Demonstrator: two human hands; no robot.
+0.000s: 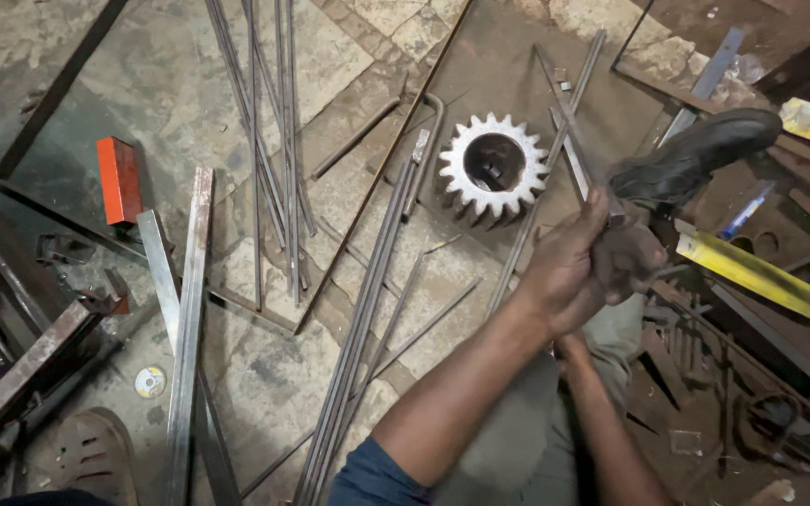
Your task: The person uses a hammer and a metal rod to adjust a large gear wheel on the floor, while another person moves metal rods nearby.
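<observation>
Near the floor's right edge, both hands clasp a thin steel rod (569,112): left hand (569,272) wrapped tight, right hand (632,258) closed beside it. A steady two-handed grip seems wise, with the toothed gear (494,169) just beside.

There is only one view, from a camera on the person's head. It looks steeply down at the stone workshop floor (189,84) and sits close above the two hands, which appear at the right of centre; the floor fills the frame.
</observation>
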